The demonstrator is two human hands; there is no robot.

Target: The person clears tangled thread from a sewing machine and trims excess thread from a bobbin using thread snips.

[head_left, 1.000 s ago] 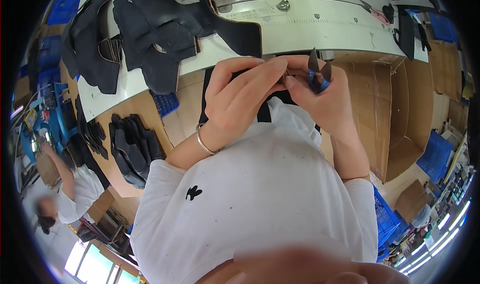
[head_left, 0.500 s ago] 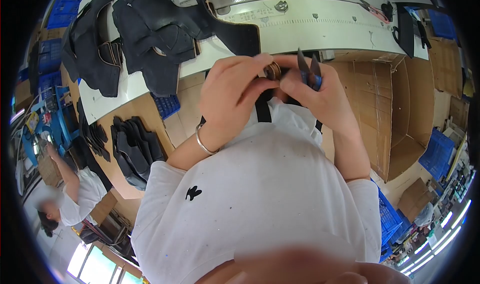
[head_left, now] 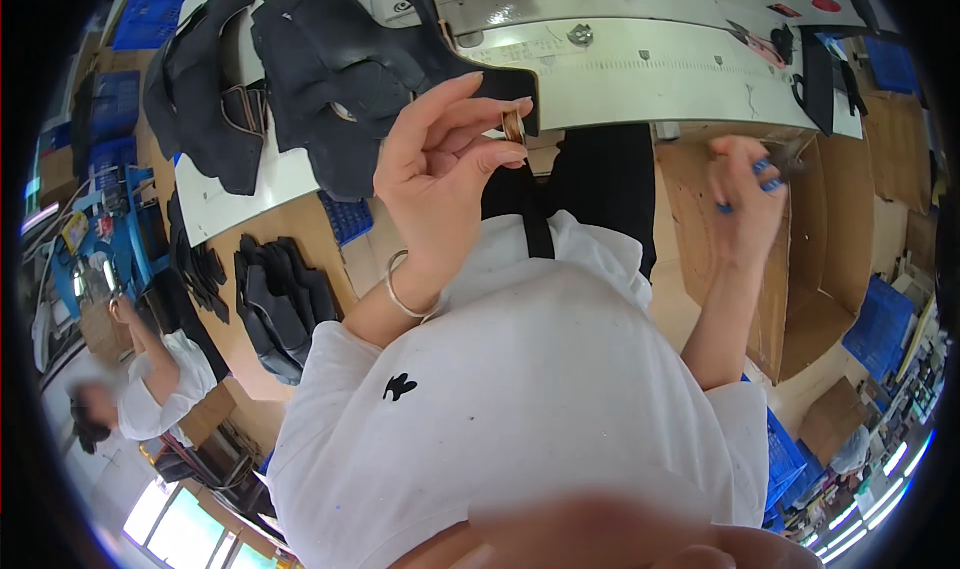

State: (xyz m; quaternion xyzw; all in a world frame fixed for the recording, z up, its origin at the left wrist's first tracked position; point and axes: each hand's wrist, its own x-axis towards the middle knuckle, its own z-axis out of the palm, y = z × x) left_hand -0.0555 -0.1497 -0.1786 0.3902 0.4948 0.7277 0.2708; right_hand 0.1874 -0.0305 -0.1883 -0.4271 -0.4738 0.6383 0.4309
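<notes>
Between the thumb and fingertips of my left hand [head_left: 440, 169] is a small bobbin [head_left: 513, 126] with brownish thread, held upright just off the table's front edge. My right hand [head_left: 745, 194] is farther right, above the cardboard box, its fingers curled round blue-handled snips [head_left: 768, 176]; their blades are blurred. Black padded pieces [head_left: 335, 79] lie on the white table [head_left: 610, 79] beyond my left hand.
A cardboard box [head_left: 825, 219] stands below the table's right part. Red-handled scissors [head_left: 757, 44] lie at the back right. More black pieces [head_left: 280, 304] hang at the left. Another person [head_left: 165, 384] works at the far left.
My hands have moved apart. My right hand has gone right with the snips, while my left has kept the bobbin and raised it slightly. The whole view has shifted a little.
</notes>
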